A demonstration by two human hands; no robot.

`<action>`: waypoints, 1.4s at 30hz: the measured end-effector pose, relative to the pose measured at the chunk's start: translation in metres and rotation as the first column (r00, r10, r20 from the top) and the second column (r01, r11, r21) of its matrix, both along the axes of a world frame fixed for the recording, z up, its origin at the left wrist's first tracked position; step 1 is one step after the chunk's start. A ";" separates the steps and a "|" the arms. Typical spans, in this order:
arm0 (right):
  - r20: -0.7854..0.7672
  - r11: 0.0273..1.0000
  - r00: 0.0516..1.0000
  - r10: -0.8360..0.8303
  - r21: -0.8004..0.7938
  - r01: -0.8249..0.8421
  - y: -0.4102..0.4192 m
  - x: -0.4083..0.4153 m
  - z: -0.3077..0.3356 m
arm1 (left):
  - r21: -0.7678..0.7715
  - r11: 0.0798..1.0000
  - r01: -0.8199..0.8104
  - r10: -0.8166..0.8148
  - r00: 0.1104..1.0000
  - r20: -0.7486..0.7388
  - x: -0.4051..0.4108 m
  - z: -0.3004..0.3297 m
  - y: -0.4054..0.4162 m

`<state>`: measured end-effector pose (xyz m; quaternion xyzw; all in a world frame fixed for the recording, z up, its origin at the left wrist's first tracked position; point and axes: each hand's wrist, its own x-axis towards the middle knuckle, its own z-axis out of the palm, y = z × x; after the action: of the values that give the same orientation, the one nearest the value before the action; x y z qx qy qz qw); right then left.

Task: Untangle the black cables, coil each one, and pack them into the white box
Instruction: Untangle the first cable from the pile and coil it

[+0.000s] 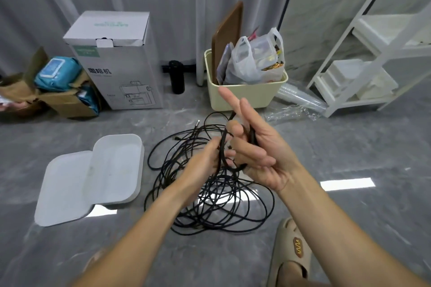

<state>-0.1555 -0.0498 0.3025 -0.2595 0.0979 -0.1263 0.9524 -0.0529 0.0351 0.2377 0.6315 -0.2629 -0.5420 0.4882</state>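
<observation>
Sandal (pixel 294 249) by the cable tangle (pixel 210 193) on the floor; right hand (pixel 258 147) and left hand (pixel 205 158) both grip one cable (pixel 224 147), forming a coil; box (pixel 116 165) waits open, just left

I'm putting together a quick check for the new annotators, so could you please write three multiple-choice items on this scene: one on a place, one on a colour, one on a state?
1. Where does the white box lie relative to the cable pile?
A. To its left
B. To its right
C. On top of it

2. What colour is the bin behind the pile?
A. Red
B. Cream
C. Black

3. What is the right hand doing?
A. Resting flat on the floor
B. Holding a black cable loop
C. Gripping the box lid

Answers: 1 A, the box sits left of the tangle; 2 B, its walls are pale cream; 3 B, a loop hangs round its fingers.
</observation>
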 end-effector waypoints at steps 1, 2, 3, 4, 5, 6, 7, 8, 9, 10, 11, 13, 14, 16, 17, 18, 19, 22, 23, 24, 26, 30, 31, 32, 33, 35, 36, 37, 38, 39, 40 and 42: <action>-0.054 0.997 0.996 -0.073 -0.032 0.072 -0.001 0.001 0.002 | 0.036 0.999 0.031 -0.031 0.999 0.022 -0.004 -0.002 0.001; -0.099 0.988 0.984 -0.145 -0.069 0.139 -0.001 0.002 0.006 | 0.071 0.994 0.080 -0.084 0.995 0.060 -0.007 -0.002 0.003; -0.126 0.975 0.970 -0.208 -0.107 0.195 -0.001 0.004 0.009 | 0.097 0.985 0.140 -0.150 0.983 0.108 -0.010 -0.002 0.003; -0.137 0.958 0.955 -0.265 -0.149 0.245 0.000 0.006 0.009 | 0.119 0.975 0.186 -0.205 0.963 0.176 -0.013 -0.001 0.004; -0.150 0.936 0.936 -0.319 -0.207 0.285 0.000 0.008 0.006 | 0.144 0.966 0.214 -0.247 0.929 0.274 -0.014 0.001 0.004; -0.181 0.906 0.912 -0.369 -0.289 0.310 0.000 0.009 0.003 | 0.167 0.960 0.223 -0.272 0.883 0.383 -0.014 0.006 0.006; -0.218 0.870 0.888 -0.406 -0.388 0.303 0.001 0.011 0.000 | 0.179 0.957 0.229 -0.288 0.827 0.483 -0.012 0.011 0.008; -0.258 0.830 0.864 -0.432 -0.488 0.270 0.003 0.012 -0.003 | 0.194 0.949 0.247 -0.314 0.759 0.571 -0.010 0.014 0.010; -0.294 0.795 0.844 -0.449 -0.562 0.228 0.005 0.013 -0.005 | 0.215 0.940 0.266 -0.341 0.684 0.645 -0.007 0.018 0.013; -0.321 0.774 0.829 -0.458 -0.603 0.195 0.008 0.014 -0.007 | 0.242 0.930 0.277 -0.365 0.609 0.704 -0.004 0.021 0.016; -0.340 0.769 0.823 -0.456 -0.616 0.171 0.010 0.014 -0.009 | 0.272 0.920 0.283 -0.388 0.544 0.744 -0.001 0.026 0.020; -0.366 0.779 0.823 -0.434 -0.611 0.139 0.015 0.015 -0.013 | 0.317 0.899 0.303 -0.431 0.484 0.761 0.005 0.034 0.029; -0.378 0.784 0.822 -0.425 -0.608 0.126 0.018 0.016 -0.015 | 0.331 0.887 0.322 -0.454 0.473 0.755 0.008 0.038 0.033; -0.391 0.772 0.812 -0.434 -0.626 0.111 0.023 0.016 -0.019 | 0.381 0.853 0.356 -0.511 0.422 0.749 0.013 0.044 0.040; -0.387 0.757 0.803 -0.453 -0.643 0.116 0.025 0.016 -0.020 | 0.427 0.823 0.375 -0.556 0.376 0.741 0.014 0.046 0.042; -0.376 0.744 0.795 -0.476 -0.655 0.136 0.025 0.016 -0.020 | 0.487 0.779 0.394 -0.614 0.324 0.720 0.013 0.045 0.043; -0.357 0.743 0.791 -0.496 -0.647 0.174 0.024 0.015 -0.020 | 0.552 0.726 0.411 -0.676 0.277 0.683 0.011 0.044 0.044; -0.272 0.831 0.825 -0.495 -0.427 0.358 0.017 0.014 -0.012 | 0.632 0.626 0.457 -0.770 0.232 0.594 0.000 0.039 0.041; -0.251 0.847 0.829 -0.500 -0.338 0.409 0.015 0.014 -0.008 | 0.612 0.637 0.468 -0.761 0.256 0.597 -0.002 0.040 0.040; -0.246 0.851 0.823 -0.512 -0.278 0.447 0.012 0.012 -0.006 | 0.580 0.662 0.475 -0.739 0.287 0.609 -0.004 0.043 0.038; -0.272 0.840 0.796 -0.541 -0.213 0.499 0.008 0.008 -0.003 | 0.523 0.710 0.471 -0.689 0.314 0.653 -0.005 0.049 0.036; -0.324 0.821 0.766 -0.555 -0.067 0.567 -0.010 -0.002 0.002 | 0.544 0.745 0.386 -0.645 0.211 0.734 0.002 0.043 0.040; -0.318 0.835 0.793 -0.519 0.007 0.550 -0.014 -0.005 0.003 | 0.577 0.735 0.355 -0.662 0.197 0.723 0.007 0.039 0.042; -0.283 0.862 0.845 -0.453 0.104 0.496 -0.018 -0.009 0.003 | 0.607 0.728 0.317 -0.679 0.213 0.703 0.014 0.035 0.044; -0.208 0.893 0.911 -0.356 0.213 0.397 -0.019 -0.013 0.003 | 0.622 0.736 0.268 -0.677 0.261 0.688 0.020 0.031 0.046; -0.019 0.927 0.988 -0.152 0.344 0.149 -0.018 -0.017 0.000 | 0.596 0.790 0.142 -0.596 0.404 0.694 0.036 0.021 0.049; 0.028 0.941 0.996 -0.089 0.330 0.075 -0.016 -0.018 -0.002 | 0.554 0.829 0.072 -0.519 0.468 0.715 0.043 0.017 0.051; 0.063 0.953 0.997 -0.036 0.301 0.015 -0.014 -0.019 -0.002 | 0.499 0.866 0.000 -0.424 0.527 0.737 0.048 0.015 0.051; 0.097 0.962 0.995 0.019 0.270 -0.044 -0.012 -0.019 -0.002 | 0.446 0.893 -0.063 -0.332 0.576 0.747 0.052 0.014 0.051; 0.119 0.965 0.991 0.063 0.245 -0.091 -0.009 -0.020 0.000 | 0.406 0.907 -0.110 -0.262 0.608 0.749 0.055 0.014 0.051; 0.133 0.965 0.986 0.101 0.227 -0.129 -0.006 -0.021 0.001 | 0.380 0.915 -0.138 -0.218 0.625 0.750 0.058 0.014 0.050; 0.141 0.953 0.977 0.159 0.237 -0.190 -0.002 -0.022 0.002 | 0.369 0.921 -0.126 -0.214 0.627 0.749 0.059 0.018 0.047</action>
<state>-0.1779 -0.0513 0.3047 -0.1376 0.0319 -0.0437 0.9890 0.0064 0.0823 0.2561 0.8793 -0.3507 -0.2687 0.1781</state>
